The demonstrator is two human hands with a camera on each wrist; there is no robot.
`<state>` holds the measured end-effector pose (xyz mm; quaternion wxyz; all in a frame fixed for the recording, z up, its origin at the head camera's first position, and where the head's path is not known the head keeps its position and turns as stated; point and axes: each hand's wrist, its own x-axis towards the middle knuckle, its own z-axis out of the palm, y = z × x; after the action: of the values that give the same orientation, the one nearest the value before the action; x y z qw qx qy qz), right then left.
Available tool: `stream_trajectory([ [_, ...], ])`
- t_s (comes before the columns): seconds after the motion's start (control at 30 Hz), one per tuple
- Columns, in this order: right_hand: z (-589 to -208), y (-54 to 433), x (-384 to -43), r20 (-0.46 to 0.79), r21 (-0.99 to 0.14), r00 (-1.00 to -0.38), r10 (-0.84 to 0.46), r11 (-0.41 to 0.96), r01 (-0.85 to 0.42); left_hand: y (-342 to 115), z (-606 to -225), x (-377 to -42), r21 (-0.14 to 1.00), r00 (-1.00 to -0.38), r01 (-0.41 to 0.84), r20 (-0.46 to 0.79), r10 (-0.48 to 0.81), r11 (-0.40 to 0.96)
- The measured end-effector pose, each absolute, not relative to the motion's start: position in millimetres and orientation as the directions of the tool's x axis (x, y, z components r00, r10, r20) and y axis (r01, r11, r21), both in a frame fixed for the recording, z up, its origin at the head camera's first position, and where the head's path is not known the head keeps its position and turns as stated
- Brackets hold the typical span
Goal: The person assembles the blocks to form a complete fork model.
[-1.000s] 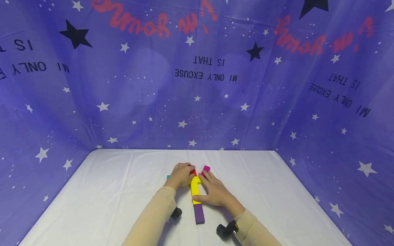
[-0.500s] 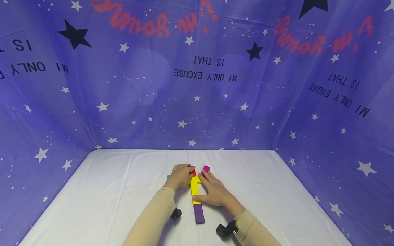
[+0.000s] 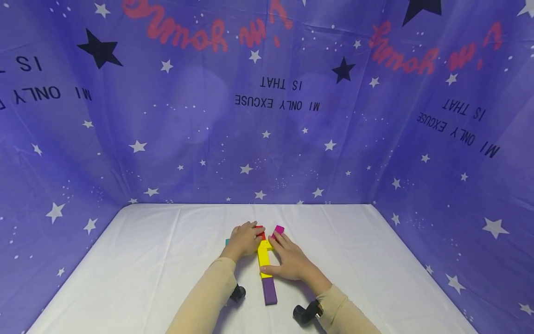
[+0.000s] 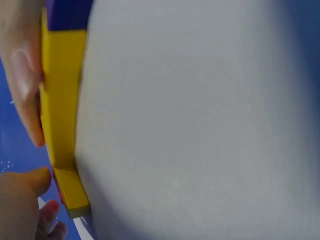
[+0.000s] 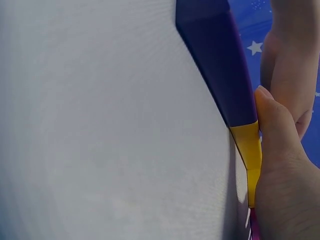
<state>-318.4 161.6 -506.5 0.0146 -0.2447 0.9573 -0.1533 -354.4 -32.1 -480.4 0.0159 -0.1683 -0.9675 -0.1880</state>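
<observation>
A flat figure of coloured blocks lies on the white table. A purple block (image 3: 270,291) joins a yellow block (image 3: 264,262) at the near end. Red (image 3: 261,233) and magenta (image 3: 278,230) blocks form the far end. My left hand (image 3: 243,239) curls over the red block, and its thumb (image 4: 39,179) is beside the yellow part in the left wrist view. With fingers spread, my right hand (image 3: 292,260) lies on the right side, fingertips at the magenta block and thumb (image 5: 270,107) against the yellow block. The left hand partly hides a teal block (image 3: 227,241).
White cloth (image 3: 167,278) covers the table. Purple-blue star-printed fabric (image 3: 250,139) rises behind it and on both sides. Black wrist cameras (image 3: 306,313) hang under the sleeves, close to the tabletop.
The left hand's fingers shift slightly at the red block. The right hand and the rest of the figure stay almost the same.
</observation>
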Motion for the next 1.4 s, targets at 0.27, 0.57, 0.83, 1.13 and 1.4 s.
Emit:
stream_trajectory([
  [0.27,-507,162,-318,0.059,-0.299,-0.874,-0.481,0.827,-0.476,-25,-474,-351,0.447,-0.921,0.389,0.174,0.349,0.806],
  [0.57,-509,162,-318,0.097,-0.300,-0.864,-0.494,0.813,-0.499,-24,-452,-338,0.467,-0.884,0.457,0.330,0.330,0.757],
  [0.83,-513,163,-318,0.091,-0.315,-0.871,-0.483,0.815,-0.486,-42,-445,-323,0.466,-0.872,0.467,0.382,0.305,0.751],
  [1.13,-506,163,-317,0.040,-0.296,-0.885,-0.464,0.840,-0.454,-75,-449,-308,0.424,-0.880,0.450,0.360,0.310,0.786],
  [1.4,-503,161,-315,0.020,-0.303,-0.891,-0.454,0.846,-0.439,-102,-459,-305,0.457,-0.920,0.382,0.275,0.280,0.804],
])
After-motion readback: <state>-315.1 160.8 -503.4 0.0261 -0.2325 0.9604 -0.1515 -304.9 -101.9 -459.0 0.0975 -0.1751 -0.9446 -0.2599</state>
